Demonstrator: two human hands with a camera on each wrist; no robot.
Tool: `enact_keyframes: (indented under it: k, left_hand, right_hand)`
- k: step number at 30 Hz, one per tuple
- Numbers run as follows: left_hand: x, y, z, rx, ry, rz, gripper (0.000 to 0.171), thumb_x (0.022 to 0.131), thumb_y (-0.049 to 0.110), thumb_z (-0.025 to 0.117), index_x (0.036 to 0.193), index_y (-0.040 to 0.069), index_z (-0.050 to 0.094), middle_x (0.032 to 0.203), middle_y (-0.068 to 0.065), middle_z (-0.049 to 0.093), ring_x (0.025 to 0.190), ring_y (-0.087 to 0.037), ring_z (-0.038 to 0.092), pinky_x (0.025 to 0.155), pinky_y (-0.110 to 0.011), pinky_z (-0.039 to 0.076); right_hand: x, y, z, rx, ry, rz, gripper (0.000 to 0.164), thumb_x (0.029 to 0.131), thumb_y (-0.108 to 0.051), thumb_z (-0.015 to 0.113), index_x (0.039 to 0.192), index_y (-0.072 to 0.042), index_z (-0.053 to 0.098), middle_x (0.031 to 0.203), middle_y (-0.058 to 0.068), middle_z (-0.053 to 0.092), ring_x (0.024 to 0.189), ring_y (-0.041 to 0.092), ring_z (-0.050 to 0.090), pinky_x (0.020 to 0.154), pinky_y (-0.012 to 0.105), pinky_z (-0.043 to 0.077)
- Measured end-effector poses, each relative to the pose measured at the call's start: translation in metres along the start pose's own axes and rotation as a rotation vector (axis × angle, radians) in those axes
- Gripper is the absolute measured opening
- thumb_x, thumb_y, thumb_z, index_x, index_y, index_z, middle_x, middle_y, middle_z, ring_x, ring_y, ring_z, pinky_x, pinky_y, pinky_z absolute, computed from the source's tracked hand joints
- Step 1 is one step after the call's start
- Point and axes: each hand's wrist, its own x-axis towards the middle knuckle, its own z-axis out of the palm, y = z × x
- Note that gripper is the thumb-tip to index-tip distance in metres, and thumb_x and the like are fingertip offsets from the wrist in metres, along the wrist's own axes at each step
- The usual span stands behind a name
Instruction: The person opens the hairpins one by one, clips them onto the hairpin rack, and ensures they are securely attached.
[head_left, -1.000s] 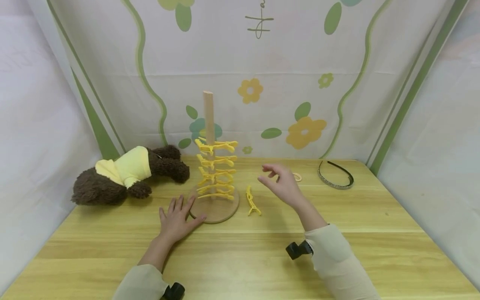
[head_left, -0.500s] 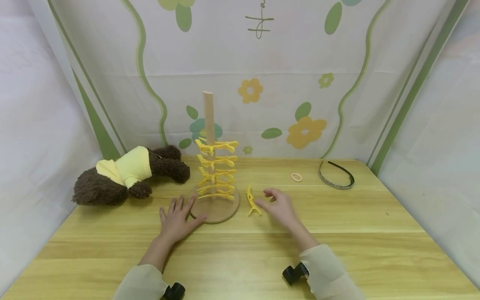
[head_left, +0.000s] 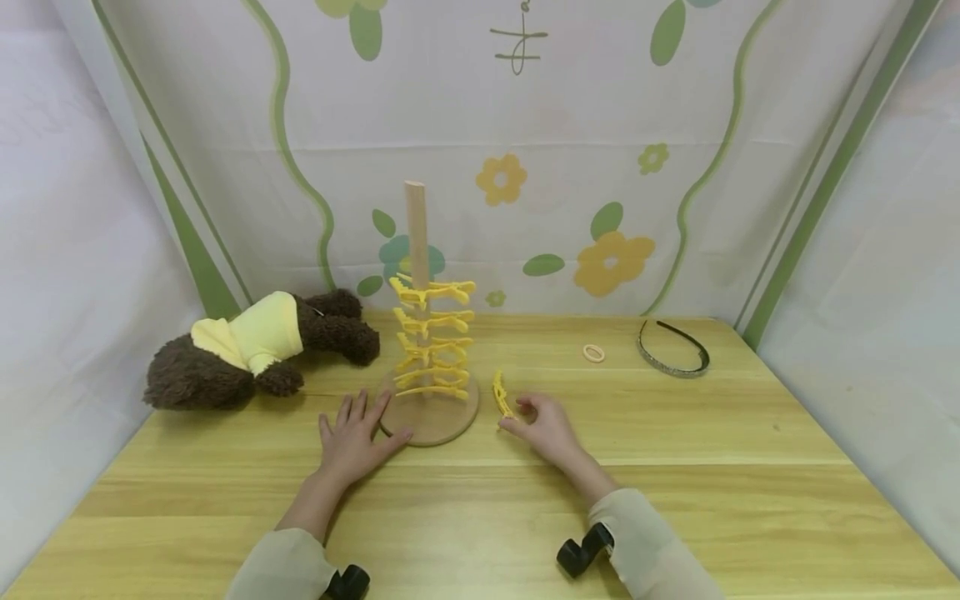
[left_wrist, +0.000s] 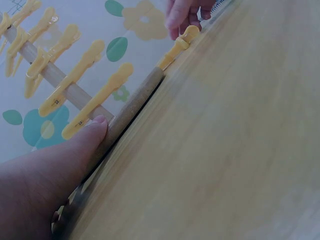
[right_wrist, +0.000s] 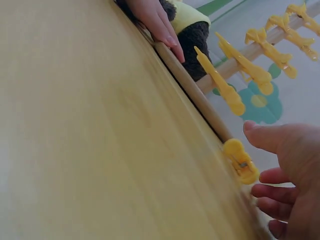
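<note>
A wooden stand has a round base [head_left: 431, 429] and an upright post [head_left: 417, 225] with several yellow hair clips [head_left: 438, 321] clamped along it. My left hand [head_left: 352, 442] lies with fingers spread at the base's left edge, its thumb [left_wrist: 92, 134] on the rim. To the right of the base, a loose yellow hair clip [head_left: 501, 396] lies on the table. My right hand [head_left: 549, 429] is beside this clip's near end, thumb and bent fingers apart. In the right wrist view, the clip [right_wrist: 241, 162] appears between thumb and fingers, with a gap visible on either side.
A brown plush toy [head_left: 255, 350] in a yellow shirt lies at the left. A small pale ring [head_left: 593, 354] and a dark headband [head_left: 671, 371] with a glittery band lie at the back right. A printed cloth [head_left: 570, 108] hangs behind the wooden table [head_left: 465, 525].
My right hand has come down and toward me, from above the table near the ring to the loose clip's near end. The ring is uncovered. The left hand stays still.
</note>
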Motion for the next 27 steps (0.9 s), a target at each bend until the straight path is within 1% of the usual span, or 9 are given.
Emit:
enact_keyframes:
  k: [3, 6, 9, 14, 18, 23, 27]
  left_hand:
    - [0.0, 0.0, 0.0, 0.002, 0.002, 0.002, 0.08, 0.074, 0.066, 0.043, 0.136, 0.018, 0.03, 0.137, -0.022, 0.02, 0.124, -0.042, 0.009, 0.086, -0.065, -0.006]
    - [-0.001, -0.001, 0.0, 0.002, 0.005, 0.002, 0.08, 0.074, 0.067, 0.043, 0.136, 0.017, 0.03, 0.137, -0.022, 0.02, 0.124, -0.041, 0.009, 0.086, -0.065, -0.006]
    - [-0.001, 0.0, 0.0, -0.001, 0.005, 0.001, 0.081, 0.074, 0.067, 0.043, 0.136, 0.017, 0.03, 0.137, -0.022, 0.019, 0.124, -0.041, 0.009, 0.086, -0.065, -0.006]
    - [0.0, 0.0, 0.0, -0.008, 0.004, 0.0, 0.08, 0.074, 0.067, 0.043, 0.136, 0.017, 0.03, 0.137, -0.022, 0.019, 0.124, -0.041, 0.008, 0.086, -0.065, -0.007]
    - [0.0, 0.0, 0.0, -0.003, 0.0, 0.0, 0.08, 0.074, 0.067, 0.042, 0.136, 0.017, 0.03, 0.137, -0.022, 0.019, 0.124, -0.042, 0.008, 0.086, -0.065, -0.007]
    - [0.0, 0.0, 0.0, 0.0, -0.001, -0.001, 0.08, 0.074, 0.067, 0.042, 0.136, 0.017, 0.03, 0.137, -0.022, 0.019, 0.124, -0.041, 0.008, 0.086, -0.065, -0.007]
    - [0.0, 0.0, 0.0, -0.002, 0.0, -0.002, 0.081, 0.074, 0.067, 0.043, 0.136, 0.017, 0.03, 0.137, -0.022, 0.019, 0.124, -0.041, 0.007, 0.086, -0.065, -0.007]
  right_hand:
    - [0.0, 0.002, 0.005, -0.082, 0.014, -0.025, 0.047, 0.066, -0.03, 0.074, 0.097, 0.003, 0.062, 0.09, 0.009, 0.059, 0.084, 0.021, 0.053, 0.073, 0.036, 0.043]
    - [-0.001, 0.003, 0.007, -0.133, 0.029, -0.026, 0.045, 0.067, -0.031, 0.073, 0.096, 0.001, 0.062, 0.09, 0.008, 0.058, 0.084, 0.021, 0.053, 0.073, 0.036, 0.043]
    - [-0.002, 0.003, 0.005, -0.14, 0.032, -0.011, 0.042, 0.069, -0.029, 0.072, 0.097, 0.001, 0.062, 0.09, 0.008, 0.058, 0.083, 0.021, 0.053, 0.072, 0.036, 0.043]
    - [-0.001, 0.005, -0.002, -0.11, 0.05, 0.02, 0.038, 0.071, -0.021, 0.071, 0.097, 0.004, 0.06, 0.088, 0.01, 0.057, 0.08, 0.022, 0.053, 0.07, 0.036, 0.043]
    - [0.001, 0.012, -0.008, -0.116, 0.074, 0.035, 0.038, 0.071, -0.017, 0.071, 0.098, 0.005, 0.059, 0.089, 0.012, 0.057, 0.081, 0.024, 0.052, 0.072, 0.038, 0.042]
    - [0.004, 0.018, -0.01, -0.159, 0.094, 0.015, 0.043, 0.069, -0.021, 0.071, 0.1, 0.007, 0.059, 0.091, 0.015, 0.056, 0.084, 0.027, 0.051, 0.075, 0.04, 0.041]
    - [0.006, 0.02, -0.01, -0.189, 0.103, 0.015, 0.048, 0.067, -0.026, 0.073, 0.099, 0.006, 0.06, 0.089, 0.014, 0.055, 0.083, 0.026, 0.05, 0.073, 0.039, 0.039]
